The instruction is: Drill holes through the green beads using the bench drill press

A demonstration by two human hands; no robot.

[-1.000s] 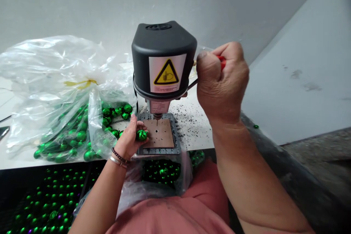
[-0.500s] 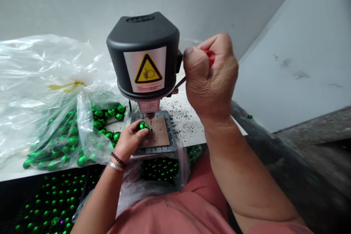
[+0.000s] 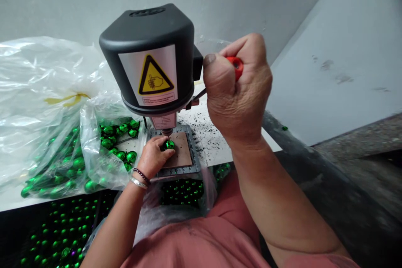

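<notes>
A black drill press (image 3: 150, 63) with a yellow warning label stands in the middle. Under its chuck, a brown board (image 3: 183, 150) lies on the grey slotted base (image 3: 194, 153). My left hand (image 3: 153, 155) pinches a shiny green ball (image 3: 169, 145) between thumb and fingers, over the board and beneath the chuck. The drill tip is hidden behind the hand and ball. My right hand (image 3: 240, 88), raised to the right of the machine, is wrapped round the red knob (image 3: 236, 67) of its lever.
To the left, a clear plastic bag (image 3: 50, 134) with a yellow tie and several green balls (image 3: 109, 140) lies on the white table (image 3: 9, 202). Dark shavings (image 3: 204, 134) are scattered right of the base. More green balls (image 3: 184, 192) sit below the table's front edge.
My left hand has moved right, bringing the green ball in under the chuck. The view has shifted, so the machine stands further left and larger. My right hand keeps its hold on the knob.
</notes>
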